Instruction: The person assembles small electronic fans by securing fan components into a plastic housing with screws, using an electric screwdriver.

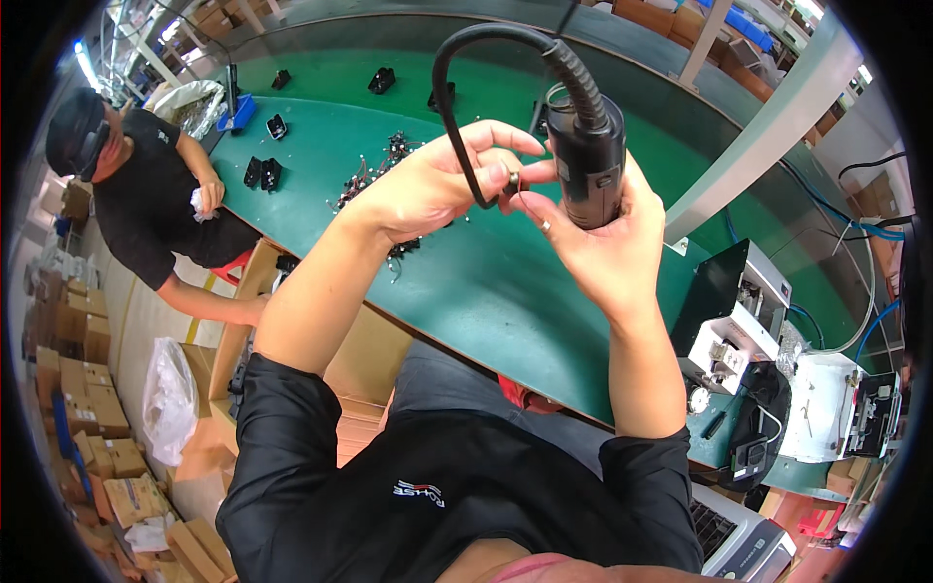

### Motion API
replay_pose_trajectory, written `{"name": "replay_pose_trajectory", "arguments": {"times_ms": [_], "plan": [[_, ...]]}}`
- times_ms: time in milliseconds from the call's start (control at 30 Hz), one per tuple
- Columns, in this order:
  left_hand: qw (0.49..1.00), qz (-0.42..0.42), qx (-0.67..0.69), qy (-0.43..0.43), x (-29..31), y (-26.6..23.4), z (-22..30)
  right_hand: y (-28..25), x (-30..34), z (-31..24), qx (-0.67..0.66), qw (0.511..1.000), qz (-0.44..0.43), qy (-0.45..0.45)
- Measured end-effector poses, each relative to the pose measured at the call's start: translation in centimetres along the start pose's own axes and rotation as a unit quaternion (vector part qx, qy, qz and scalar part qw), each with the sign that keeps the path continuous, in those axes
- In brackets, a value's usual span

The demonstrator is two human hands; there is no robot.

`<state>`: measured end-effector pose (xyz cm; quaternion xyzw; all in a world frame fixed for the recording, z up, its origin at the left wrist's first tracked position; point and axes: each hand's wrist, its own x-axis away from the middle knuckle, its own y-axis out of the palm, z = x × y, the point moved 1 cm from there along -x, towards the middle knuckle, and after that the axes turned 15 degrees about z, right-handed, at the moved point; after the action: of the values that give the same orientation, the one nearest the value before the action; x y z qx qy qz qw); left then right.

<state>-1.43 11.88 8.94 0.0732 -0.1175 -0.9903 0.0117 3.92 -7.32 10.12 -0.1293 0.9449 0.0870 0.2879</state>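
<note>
My left hand (437,185) is raised over the bench, its thumb and fingers closed on a small round brass-coloured part (514,181). A thin wire seems to run from that part toward my right thumb. My right hand (617,248) is wrapped around a black electric screwdriver (586,160), a thick cylinder with a ribbed cable sleeve on top. The tool's lower end is hidden in the palm. My right thumb and a fingertip reach toward the brass part. The black cable (442,87) loops over and drops beside my left fingers.
On the green bench (466,291) lies a pile of small wired parts (374,170), with several black housings (381,80) farther back. A co-worker (146,185) sits at left beside a cardboard box (258,277). A metal post (758,126) and a white-and-black machine (734,321) stand at right.
</note>
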Motion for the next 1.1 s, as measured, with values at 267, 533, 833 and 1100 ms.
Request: {"name": "replay_pose_trajectory", "arguments": {"times_ms": [267, 533, 833, 1100], "plan": [[0.994, -0.069, -0.085, -0.025, 1.0, 0.3, 1.6, 0.0, 0.2, -1.7, -0.093, 0.987, -0.048, 0.124], [0.994, -0.064, -0.088, -0.002, 1.3, 1.5, 1.0, -0.5, 0.9, -1.9, -0.104, 0.977, -0.054, 0.18], [0.919, 0.303, -0.248, 0.039, 16.7, -9.0, 3.5, -2.9, -1.8, -1.6, 0.051, 0.997, 0.05, -0.017], [0.661, 0.319, -0.559, -0.385, 45.1, -16.1, -9.9, -4.2, -3.8, 0.2, -0.042, 0.999, -0.018, -0.023]]}}
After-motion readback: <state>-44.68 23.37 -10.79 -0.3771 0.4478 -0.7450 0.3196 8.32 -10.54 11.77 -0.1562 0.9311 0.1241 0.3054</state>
